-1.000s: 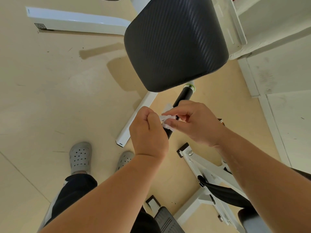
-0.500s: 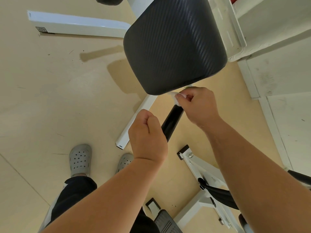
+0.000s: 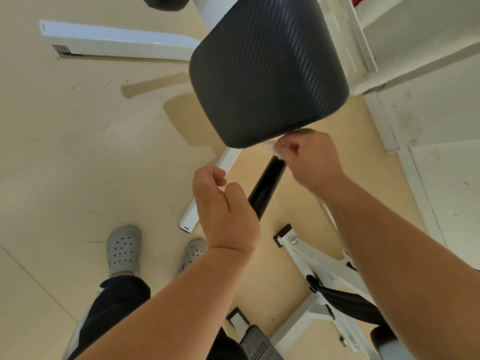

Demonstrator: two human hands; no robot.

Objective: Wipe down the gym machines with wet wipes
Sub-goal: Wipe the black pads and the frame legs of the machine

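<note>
Gym station, person at work. Places are given from the black pad.

- Floor (image 3: 78, 152): pale beige, scuffed, spreading under and around the pad.
- Black pad (image 3: 267, 74): large ribbed cushion with rounded corners, raised above the floor on the machine.
- White base bar (image 3: 117, 40): long, flat on the floor, running out from behind the pad's far side.
- White frame (image 3: 311, 258): angled struts with a black-capped end, on the person's side of the pad, beneath the right forearm.
- White foot bar (image 3: 207, 193): slanting out from under the pad's near edge toward the person's feet.
- Black handle (image 3: 267, 183): glossy round bar slanting down from just under the pad's near edge.
- Left hand (image 3: 223, 211): fingers curled in a fist across the handle's lower end, well short of the pad — whether it grips the bar cannot be told.
- Right hand (image 3: 309, 162): just under the pad's near edge, fingers curled and pinching the wet wipe.
- Grey clogs (image 3: 124, 249): a perforated pair on the floor, well back from the pad.
- Wet wipe (image 3: 276, 152): small white crumple between the right fingertips, touching the handle's upper end, just beside the pad's rim.
</note>
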